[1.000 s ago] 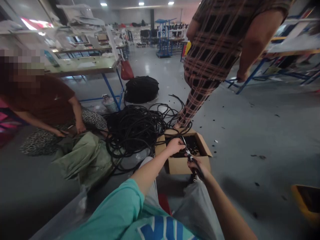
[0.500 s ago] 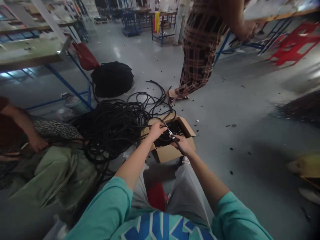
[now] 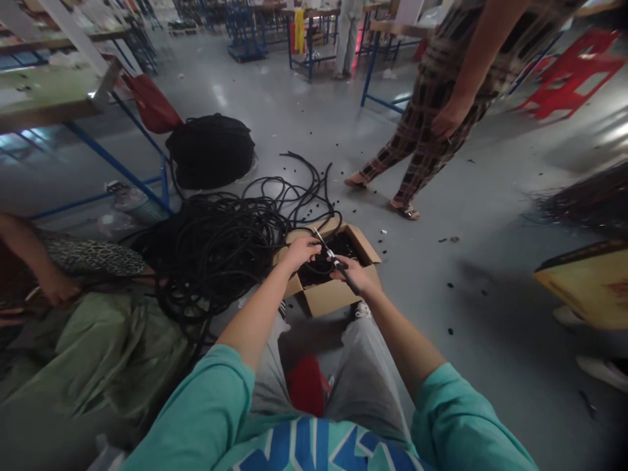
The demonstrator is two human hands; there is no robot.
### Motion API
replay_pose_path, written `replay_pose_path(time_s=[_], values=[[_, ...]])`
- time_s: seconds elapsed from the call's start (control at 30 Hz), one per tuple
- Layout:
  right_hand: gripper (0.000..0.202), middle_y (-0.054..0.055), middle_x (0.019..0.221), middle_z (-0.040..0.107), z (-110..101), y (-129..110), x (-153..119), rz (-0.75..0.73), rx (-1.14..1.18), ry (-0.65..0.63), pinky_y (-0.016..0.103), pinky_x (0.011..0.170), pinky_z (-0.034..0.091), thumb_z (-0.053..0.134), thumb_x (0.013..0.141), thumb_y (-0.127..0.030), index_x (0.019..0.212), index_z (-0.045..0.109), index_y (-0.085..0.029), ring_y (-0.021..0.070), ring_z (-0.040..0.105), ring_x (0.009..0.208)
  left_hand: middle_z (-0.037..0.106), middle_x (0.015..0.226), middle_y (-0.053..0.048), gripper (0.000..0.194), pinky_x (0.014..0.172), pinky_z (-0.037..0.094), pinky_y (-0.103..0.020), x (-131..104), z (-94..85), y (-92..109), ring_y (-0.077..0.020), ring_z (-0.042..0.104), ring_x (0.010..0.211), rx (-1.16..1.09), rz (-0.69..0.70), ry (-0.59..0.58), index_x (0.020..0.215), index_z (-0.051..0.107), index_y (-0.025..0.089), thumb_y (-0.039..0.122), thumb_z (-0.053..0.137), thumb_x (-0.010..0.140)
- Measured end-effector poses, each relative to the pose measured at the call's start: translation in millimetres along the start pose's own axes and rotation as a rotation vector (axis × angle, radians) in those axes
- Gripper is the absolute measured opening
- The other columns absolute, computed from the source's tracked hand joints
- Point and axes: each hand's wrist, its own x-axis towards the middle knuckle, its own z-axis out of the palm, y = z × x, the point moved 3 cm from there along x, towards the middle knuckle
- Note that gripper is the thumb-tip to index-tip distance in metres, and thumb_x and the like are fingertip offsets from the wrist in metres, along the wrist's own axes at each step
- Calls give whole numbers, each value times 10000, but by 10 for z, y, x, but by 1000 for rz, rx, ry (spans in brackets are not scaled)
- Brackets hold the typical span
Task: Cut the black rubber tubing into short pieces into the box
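Observation:
Over an open cardboard box (image 3: 330, 299) with dark pieces inside, both my hands are close together. My left hand (image 3: 301, 252) is closed on a black cord near the box's left side. My right hand (image 3: 352, 275) grips a tool (image 3: 333, 258) with a dark handle and a thin metal tip, which points up and left past the left fingertips. Whether the tip touches the cord is too small to tell. A large tangle of black cord (image 3: 220, 242) lies on the floor left of the box and runs up to it.
A black bundle (image 3: 210, 152) sits behind the tangle. At the left, a seated person's hand (image 3: 57, 285) is near green cloth (image 3: 98, 360). Another person in plaid trousers (image 3: 417, 144) stands beyond the box. A yellow container (image 3: 583, 281) is at right.
The person in plaid trousers has moved to the right and lowered an arm. More of the yellow container shows at right. The metal tip stands out more clearly above my left hand.

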Motion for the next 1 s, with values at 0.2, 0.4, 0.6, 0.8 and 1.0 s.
replay_pose_path(time_s=[0.2, 0.4, 0.6, 0.8, 1.0], values=[[488, -68, 478, 413, 4, 80, 66, 6, -28, 103, 212, 429, 255, 568, 550, -250, 1019, 595, -117, 69, 345, 425, 522, 543, 15, 170, 393, 288, -165, 161, -22, -35, -31, 418, 400, 56, -47, 29, 615, 547, 109, 182, 498, 759], [440, -73, 465, 428, -62, 184, 190, 16, -101, 146, 195, 416, 248, 542, 539, -188, 968, 619, -125, 52, 341, 402, 470, 483, 32, 233, 369, 237, -164, 323, 13, -133, -29, 367, 364, 93, -69, 13, 578, 504, 122, 223, 471, 785], [449, -81, 416, 414, -66, 216, 155, 84, 27, 94, 193, 377, 245, 547, 541, -204, 981, 592, -122, 63, 345, 365, 456, 488, 38, 246, 356, 204, -159, 342, 26, -137, -20, 324, 350, 72, -68, -49, 637, 535, 121, 293, 469, 800], [529, -73, 471, 473, -61, 156, 107, 47, 202, -118, 185, 385, 288, 568, 540, -218, 1062, 535, -142, 75, 409, 407, 433, 483, 27, 282, 340, 177, -171, 289, 9, -150, -19, 275, 334, -161, -194, -269, 675, 565, 113, 379, 522, 762], [510, -88, 397, 414, -52, 64, 60, 43, 203, -61, 189, 364, 252, 588, 531, -256, 1016, 559, -102, 68, 352, 363, 413, 467, 19, 250, 341, 169, -173, 270, -26, -138, -24, 261, 331, -321, -322, -314, 659, 558, 113, 332, 503, 768]])
